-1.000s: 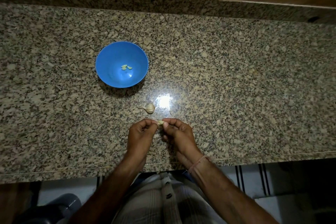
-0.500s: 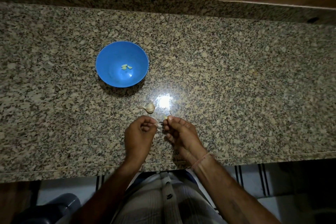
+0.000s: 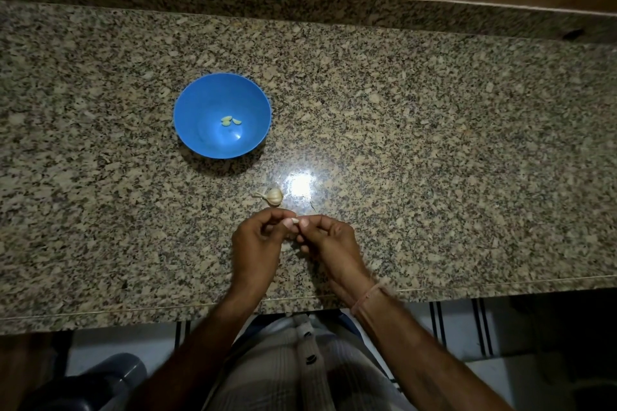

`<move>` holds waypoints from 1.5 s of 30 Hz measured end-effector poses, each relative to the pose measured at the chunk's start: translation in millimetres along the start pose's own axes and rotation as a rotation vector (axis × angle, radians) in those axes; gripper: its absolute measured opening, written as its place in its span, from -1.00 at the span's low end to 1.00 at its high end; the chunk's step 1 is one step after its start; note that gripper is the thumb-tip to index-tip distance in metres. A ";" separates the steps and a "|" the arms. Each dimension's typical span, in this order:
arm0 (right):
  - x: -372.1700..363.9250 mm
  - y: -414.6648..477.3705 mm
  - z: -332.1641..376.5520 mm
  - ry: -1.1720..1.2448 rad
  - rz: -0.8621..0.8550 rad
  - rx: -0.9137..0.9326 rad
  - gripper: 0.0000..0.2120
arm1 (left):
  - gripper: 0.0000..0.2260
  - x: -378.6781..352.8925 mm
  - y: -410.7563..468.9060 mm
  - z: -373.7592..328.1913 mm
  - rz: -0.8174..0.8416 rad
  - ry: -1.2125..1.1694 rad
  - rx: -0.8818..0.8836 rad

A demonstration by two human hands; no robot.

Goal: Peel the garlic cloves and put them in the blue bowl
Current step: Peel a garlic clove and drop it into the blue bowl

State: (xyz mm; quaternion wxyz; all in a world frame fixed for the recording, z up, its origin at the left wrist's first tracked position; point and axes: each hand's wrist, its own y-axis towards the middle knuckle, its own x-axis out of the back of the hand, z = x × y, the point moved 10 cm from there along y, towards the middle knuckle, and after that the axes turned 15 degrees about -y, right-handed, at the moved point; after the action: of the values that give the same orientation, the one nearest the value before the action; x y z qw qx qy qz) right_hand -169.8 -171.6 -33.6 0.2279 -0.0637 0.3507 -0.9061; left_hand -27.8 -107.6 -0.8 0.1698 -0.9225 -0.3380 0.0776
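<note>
Head view, one entry per item. Your left hand (image 3: 257, 243): over the near half of the granite counter (image 3: 434, 160), fingers curled, thumb and forefinger pinching one end of a garlic clove (image 3: 295, 220). Your right hand (image 3: 329, 242): at 3 o'clock of the left, fingertips meeting it, curled and pinching the other end of the same clove; a thin thread band (image 3: 369, 297) circles its wrist. The clove itself: pale, small, held between both sets of fingertips above the counter; how much skin remains on it cannot be told. Garlic bulb remnant (image 3: 273, 196): lying on the counter at 11 o'clock of the held clove, near it but apart, papery tail pointing to 9 o'clock. Blue bowl (image 3: 200, 103): upright on the counter at 10 o'clock of your hands, well apart from them. Peeled cloves (image 3: 230, 121): three or so small pale pieces, clustered on the bowl's floor. Lamp glare (image 3: 300, 184): bright spot on the stone at 3 o'clock of the bulb remnant. Checked shirt (image 3: 300, 370): at 6 o'clock, below the counter's edge.
</note>
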 end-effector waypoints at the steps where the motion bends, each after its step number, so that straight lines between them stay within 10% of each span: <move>1: -0.1 -1.0 3.0 -0.020 -0.001 0.033 -0.86 | -0.87 3.1 1.3 3.2 -0.020 -0.014 0.017; 45: 8.7 -6.6 28.7 -0.309 -0.066 0.344 -0.96 | -0.84 -12.5 -5.1 -21.1 0.165 0.162 -0.142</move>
State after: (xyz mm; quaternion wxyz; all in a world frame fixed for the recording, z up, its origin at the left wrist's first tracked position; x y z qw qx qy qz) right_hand -172.0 -188.7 -8.2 0.2566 -0.1733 0.1495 -0.9390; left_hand -34.9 -117.6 21.1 0.1237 -0.9600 -0.2509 -0.0075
